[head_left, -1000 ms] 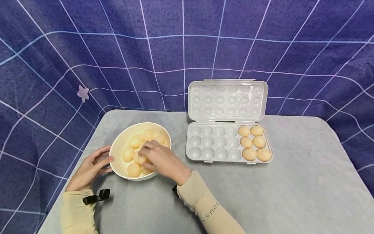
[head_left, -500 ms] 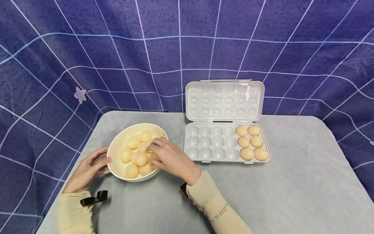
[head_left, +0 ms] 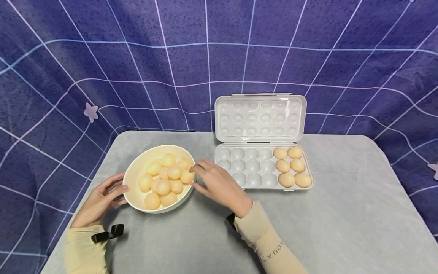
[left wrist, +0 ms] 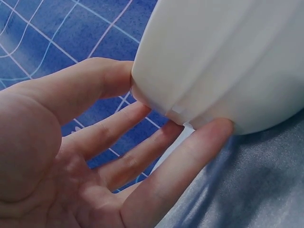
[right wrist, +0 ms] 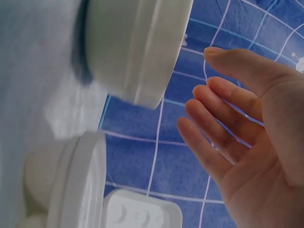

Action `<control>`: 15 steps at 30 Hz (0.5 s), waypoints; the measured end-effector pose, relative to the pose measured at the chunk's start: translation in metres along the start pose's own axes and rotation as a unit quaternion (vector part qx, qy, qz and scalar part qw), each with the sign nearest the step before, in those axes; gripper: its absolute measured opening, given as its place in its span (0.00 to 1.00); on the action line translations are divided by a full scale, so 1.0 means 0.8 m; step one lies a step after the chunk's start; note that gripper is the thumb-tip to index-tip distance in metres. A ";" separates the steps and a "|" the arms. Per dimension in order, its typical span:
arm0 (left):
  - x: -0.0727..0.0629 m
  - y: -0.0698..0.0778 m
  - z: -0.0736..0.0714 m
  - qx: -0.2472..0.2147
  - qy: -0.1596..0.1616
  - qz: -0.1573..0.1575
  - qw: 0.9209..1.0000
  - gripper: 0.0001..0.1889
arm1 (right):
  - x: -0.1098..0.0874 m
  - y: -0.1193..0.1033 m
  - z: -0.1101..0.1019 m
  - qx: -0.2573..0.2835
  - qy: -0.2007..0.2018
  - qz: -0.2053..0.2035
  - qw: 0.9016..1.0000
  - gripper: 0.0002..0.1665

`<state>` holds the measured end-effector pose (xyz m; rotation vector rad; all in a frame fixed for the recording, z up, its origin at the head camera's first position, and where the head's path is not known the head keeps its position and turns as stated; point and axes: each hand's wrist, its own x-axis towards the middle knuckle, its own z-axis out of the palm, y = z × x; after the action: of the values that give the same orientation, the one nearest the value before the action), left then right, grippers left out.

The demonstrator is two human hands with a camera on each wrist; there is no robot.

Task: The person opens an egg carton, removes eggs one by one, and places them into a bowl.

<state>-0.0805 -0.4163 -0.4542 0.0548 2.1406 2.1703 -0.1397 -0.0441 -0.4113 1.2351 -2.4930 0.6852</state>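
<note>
A cream bowl [head_left: 131, 173] holding several light brown eggs [head_left: 163, 187] sits at the left of the table. My left hand [head_left: 102, 198] holds its left side, the thumb at the rim and the fingers against the outer wall; in the left wrist view the fingertips meet the bowl's wall [left wrist: 204, 57]. Beside the bowl's right rim, my right hand [head_left: 219, 184] has nothing in it. Its fingers are loosely bent and apart from the thumb in the right wrist view. To the right stands a white egg box [head_left: 253, 185] with its lid up; two columns of eggs [head_left: 286, 180] fill its right end.
The box's raised lid [head_left: 260, 118] leans back near the blue gridded cloth [head_left: 171, 57] behind the table. Grey table surface [head_left: 349, 198] extends to the right and in front. Each wrist wears a black strap [head_left: 107, 233].
My right hand has drawn back rightward from among the eggs to the bowl's right rim. My left hand stays on the bowl. The head view has shifted slightly.
</note>
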 end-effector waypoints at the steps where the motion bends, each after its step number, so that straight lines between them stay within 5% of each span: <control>1: 0.000 0.000 0.000 -0.001 0.000 0.000 1.000 0.23 | -0.004 0.003 -0.001 -0.001 0.001 0.001 1.000 0.18; 15: 0.000 -0.002 0.000 -0.014 -0.007 0.004 1.000 0.22 | -0.042 0.034 -0.018 -0.015 0.027 0.018 0.999 0.17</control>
<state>-0.0804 -0.4166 -0.4560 0.0769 2.1073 2.1968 -0.1410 0.0001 -0.4214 1.1473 -2.4778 0.6800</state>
